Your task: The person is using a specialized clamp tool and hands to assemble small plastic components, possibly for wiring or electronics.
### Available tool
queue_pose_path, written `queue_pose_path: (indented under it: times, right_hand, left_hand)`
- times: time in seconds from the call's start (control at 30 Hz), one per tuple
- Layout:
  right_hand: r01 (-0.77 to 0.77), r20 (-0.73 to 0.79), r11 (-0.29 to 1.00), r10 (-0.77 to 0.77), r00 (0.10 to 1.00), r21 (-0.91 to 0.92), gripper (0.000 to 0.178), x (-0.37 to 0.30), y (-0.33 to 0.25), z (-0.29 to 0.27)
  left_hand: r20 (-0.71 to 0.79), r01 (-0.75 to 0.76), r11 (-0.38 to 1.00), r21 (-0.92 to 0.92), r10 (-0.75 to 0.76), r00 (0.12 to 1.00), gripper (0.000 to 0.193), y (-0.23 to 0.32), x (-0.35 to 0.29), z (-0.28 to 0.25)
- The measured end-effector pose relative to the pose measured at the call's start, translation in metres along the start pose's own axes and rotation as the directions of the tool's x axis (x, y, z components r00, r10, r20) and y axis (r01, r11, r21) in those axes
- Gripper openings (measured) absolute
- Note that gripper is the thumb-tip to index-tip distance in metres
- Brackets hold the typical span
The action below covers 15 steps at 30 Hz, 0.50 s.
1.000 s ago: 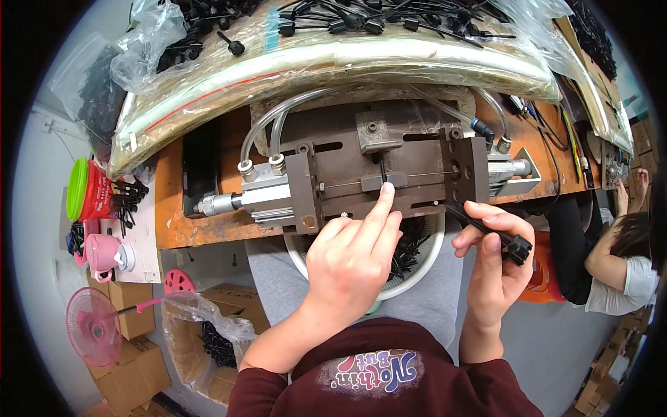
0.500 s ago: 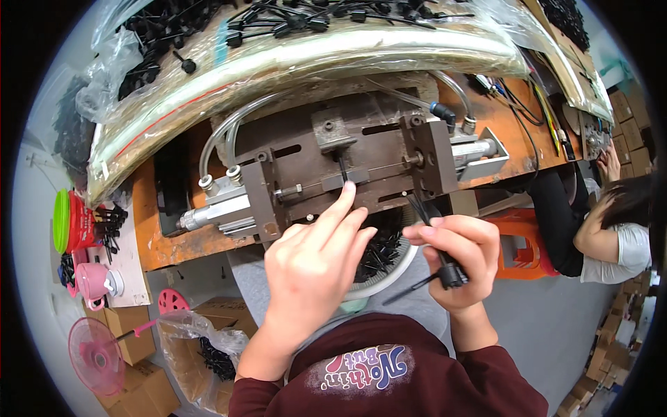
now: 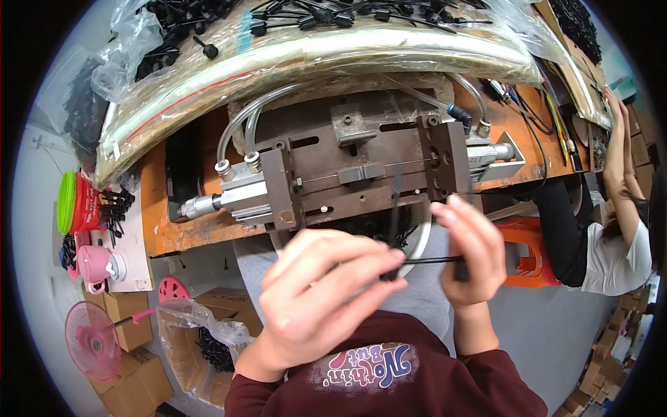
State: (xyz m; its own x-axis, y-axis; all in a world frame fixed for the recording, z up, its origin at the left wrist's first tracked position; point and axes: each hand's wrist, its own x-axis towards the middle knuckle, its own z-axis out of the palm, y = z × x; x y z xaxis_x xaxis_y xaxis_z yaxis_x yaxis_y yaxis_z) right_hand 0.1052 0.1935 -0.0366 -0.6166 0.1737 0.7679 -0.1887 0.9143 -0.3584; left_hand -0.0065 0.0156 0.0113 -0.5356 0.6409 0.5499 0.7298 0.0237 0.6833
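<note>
Above my lap, my left hand (image 3: pixel 323 295) is closed in a pinch on a black stemmed plastic part (image 3: pixel 394 229), whose thin stem points up and is smeared by motion. To its right, my right hand (image 3: pixel 474 257) curls around further black stemmed parts (image 3: pixel 434 260); their thin stems reach across to my left fingertips. How many it holds is hidden. Beyond both hands stands a brown metal clamping fixture (image 3: pixel 316 187). Two small grey jaw blocks (image 3: pixel 361 174) meet at its middle, below a bolted metal block (image 3: pixel 349 124), with no black part showing between them.
Air cylinders flank the fixture, left (image 3: pixel 243 191) and right (image 3: pixel 493 153), with clear hoses (image 3: pixel 240 121). Under the table edge, a white tub (image 3: pixel 420 240) holds black parts. Plastic-covered stock (image 3: pixel 313 59) lies behind. A co-worker (image 3: pixel 615 243) sits at the right; a pink fan (image 3: pixel 92 340) stands left.
My left hand has drawn back from the fixture toward me, and the black stem at the jaws is gone from there. My hands have come closer together. The co-worker's arms now reach forward.
</note>
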Motion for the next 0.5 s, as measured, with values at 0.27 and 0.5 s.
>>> queue_pose_path:
  times: [0.27, 0.5]
  right_hand:
    - [-0.269, -0.070, 0.914, 0.303, 0.950, 0.304, 0.023, 0.001, -0.006, -0.001]
    - [-0.238, -0.041, 0.949, 0.251, 0.967, 0.208, 0.027, -0.002, -0.010, 0.004]
  left_hand:
    - [0.033, -0.096, 0.900, 0.425, 0.091, 0.995, 0.027, -0.033, -0.014, 0.035]
    - [0.073, -0.080, 0.832, 0.548, 0.047, 0.996, 0.026, -0.030, -0.005, 0.038]
